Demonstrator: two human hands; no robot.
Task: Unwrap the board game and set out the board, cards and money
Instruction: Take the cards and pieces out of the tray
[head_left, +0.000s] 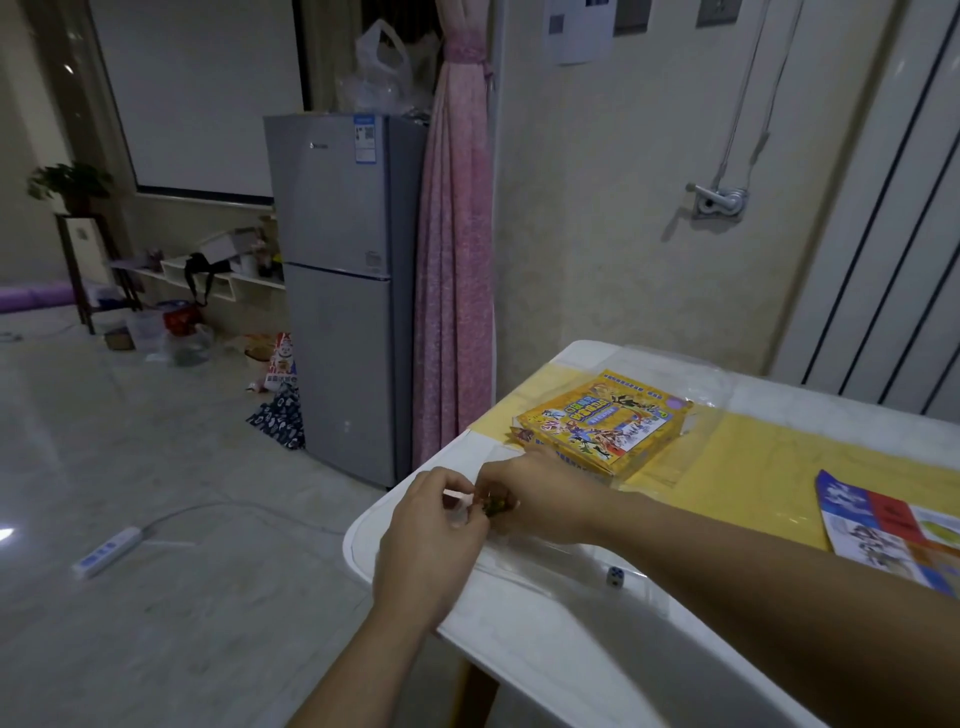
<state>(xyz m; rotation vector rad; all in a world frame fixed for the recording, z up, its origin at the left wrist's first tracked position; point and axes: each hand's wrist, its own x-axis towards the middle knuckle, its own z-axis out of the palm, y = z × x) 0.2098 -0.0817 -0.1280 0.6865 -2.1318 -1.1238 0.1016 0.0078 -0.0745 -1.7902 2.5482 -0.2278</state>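
— What have you got hold of?

— Both hands meet at the corner of the white surface (571, 675). My left hand (431, 525) and right hand (540, 499) each have a tight fingertip grip on a small colourful packet (498, 503), fingers curled round it, with a white strip (460, 496) showing at the left thumb. I cannot tell what the packet contains; it is blurred.

— And the rest of the game?

— The yellow game box (605, 428) lies flat just beyond my right hand, on a yellow runner (753, 467). Clear wrapping (675, 364) sits crumpled behind and under it. The folded board (893, 530) lies at the right edge of view, well apart from the box.

— Anything in the way?

— A clear plastic sheet (561, 561) lies under my right wrist, and a white die (614, 577) with blue pips sits near it, just beside my forearm. My right arm crosses between the die and the board.

— Off the surface?

— A grey fridge (337, 291) stands beside a pink curtain (454, 260), and a power strip (106, 551) lies on the floor.
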